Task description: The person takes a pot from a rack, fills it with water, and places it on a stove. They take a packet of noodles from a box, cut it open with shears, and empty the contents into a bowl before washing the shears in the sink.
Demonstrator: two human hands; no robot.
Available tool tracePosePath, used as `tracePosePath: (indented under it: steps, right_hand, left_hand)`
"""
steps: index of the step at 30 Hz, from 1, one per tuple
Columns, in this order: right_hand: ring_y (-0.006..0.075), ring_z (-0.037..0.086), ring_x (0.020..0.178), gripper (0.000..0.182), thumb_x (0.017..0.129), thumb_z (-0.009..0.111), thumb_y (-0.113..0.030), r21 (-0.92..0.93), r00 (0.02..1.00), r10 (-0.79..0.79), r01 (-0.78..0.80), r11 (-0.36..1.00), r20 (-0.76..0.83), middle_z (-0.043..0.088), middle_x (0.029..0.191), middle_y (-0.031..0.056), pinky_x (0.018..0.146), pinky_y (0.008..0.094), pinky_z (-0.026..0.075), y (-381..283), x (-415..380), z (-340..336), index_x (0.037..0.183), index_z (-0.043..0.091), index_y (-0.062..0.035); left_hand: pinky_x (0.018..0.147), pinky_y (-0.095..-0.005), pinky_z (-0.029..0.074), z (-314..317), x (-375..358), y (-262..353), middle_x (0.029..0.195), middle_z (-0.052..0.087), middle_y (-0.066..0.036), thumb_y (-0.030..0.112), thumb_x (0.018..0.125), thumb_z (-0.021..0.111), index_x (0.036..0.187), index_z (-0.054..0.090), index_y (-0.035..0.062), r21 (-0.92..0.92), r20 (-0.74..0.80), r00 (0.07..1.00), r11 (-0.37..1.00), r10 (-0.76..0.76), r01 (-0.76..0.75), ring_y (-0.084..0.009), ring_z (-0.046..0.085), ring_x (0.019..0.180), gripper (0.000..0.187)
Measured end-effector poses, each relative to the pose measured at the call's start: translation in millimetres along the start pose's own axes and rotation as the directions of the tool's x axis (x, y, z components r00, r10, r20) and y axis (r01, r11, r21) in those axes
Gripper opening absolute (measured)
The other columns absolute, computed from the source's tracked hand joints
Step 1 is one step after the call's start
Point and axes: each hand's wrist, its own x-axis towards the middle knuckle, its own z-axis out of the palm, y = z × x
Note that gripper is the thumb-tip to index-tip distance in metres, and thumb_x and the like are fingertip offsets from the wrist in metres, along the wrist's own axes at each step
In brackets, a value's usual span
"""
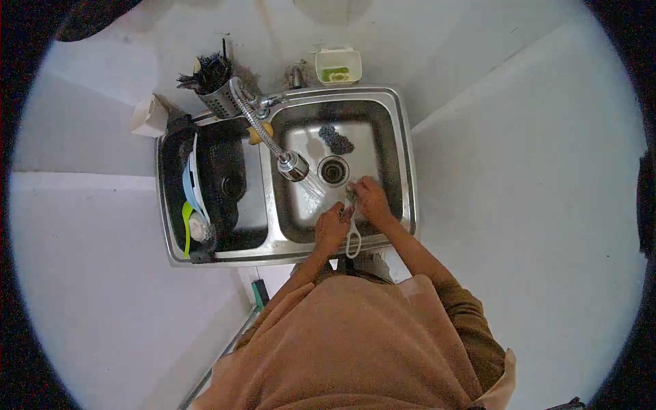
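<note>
A white-handled utensil (353,244) lies between my hands over the front of the right sink basin (290,212), its looped handle toward me. My left hand (333,227) is closed around its middle part. At its far end, my right hand (371,200) has its fingers closed on it; the head of the utensil is mostly hidden by the fingers. Water runs from the sprayer head (293,166) into the basin, left of my hands. A dark mesh scrubber (336,139) lies on the basin floor behind the drain (333,171).
The left basin (253,205) holds a dark rack with plates (193,181) and a green item (186,219). Behind it stand a metal cutlery holder (222,100) and the flexible faucet hose (249,113). A yellow sponge (260,132) sits on the divider; a square container (338,66) is behind the sink.
</note>
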Motion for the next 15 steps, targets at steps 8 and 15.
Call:
tracePosePath:
  steps: [8,15]
  right_hand:
    - [0.0324,0.052,0.082,0.03,0.068,0.053,-0.002,0.012,1.0,-0.03,0.03,0.999,0.01,0.051,0.085,0.015,0.075,0.0407,0.042,-2.1,-2.3,10.5,0.096,0.059,-0.0058]
    - [0.0283,0.053,0.081,0.024,0.075,0.059,-0.015,0.279,0.84,0.541,-0.529,0.802,0.038,0.056,0.089,0.0128,0.072,0.0357,0.042,18.2,-6.1,-0.6,0.096,0.058,-0.0034]
  left_hand:
    - [0.065,-0.0476,0.044,0.0,2.5,-5.6,0.076,0.06,-0.022,0.035,0.084,0.051,0.086,0.055,0.0018,-0.056,-0.096,0.995,0.998,0.022,-0.027,-0.0423,0.057,0.073,0.033]
    - [0.051,-0.0363,0.045,-2.6,6.4,-4.7,0.06,0.054,-0.013,0.037,0.087,0.049,0.083,0.05,0.0018,-0.438,0.038,0.998,0.896,-0.056,0.067,-0.0251,0.055,0.049,0.036]
